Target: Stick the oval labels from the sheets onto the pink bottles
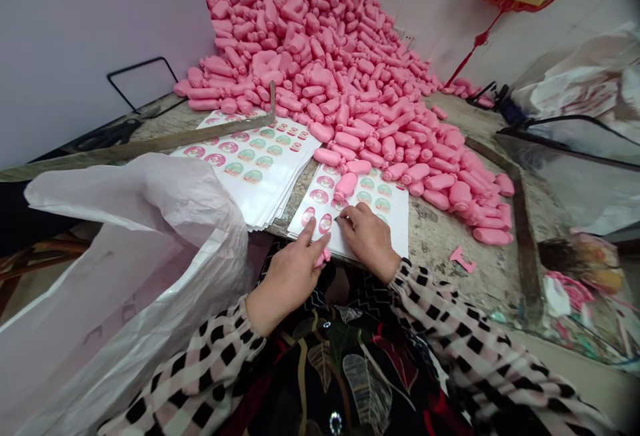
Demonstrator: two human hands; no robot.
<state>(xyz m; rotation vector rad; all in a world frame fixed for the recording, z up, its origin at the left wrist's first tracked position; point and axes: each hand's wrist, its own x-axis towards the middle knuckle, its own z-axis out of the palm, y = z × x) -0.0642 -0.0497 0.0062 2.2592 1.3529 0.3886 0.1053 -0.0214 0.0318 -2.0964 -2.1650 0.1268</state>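
My left hand [291, 275] is curled around a small pink bottle [323, 258], most of it hidden by the fingers. Its index finger stretches onto a sticker sheet [399, 229] printed with pink and green ovals. Over the same sheet, the thumb and fingers of my right hand [369, 236] are pinched together beside a pink oval sticker [325, 223]. A tiny dark tip shows at this pinch; what it belongs to I cannot make out. Another pink bottle [345, 185] lies on the sheet just beyond my right hand.
A large heap of pink bottles [320, 56] covers the back of the table. Left of my sheet lies a stack of sticker sheets [260, 186] under a metal bar [225, 131]. A white plastic bag [200, 223] hangs at the left. A pink T-shaped piece [463, 259] lies right.
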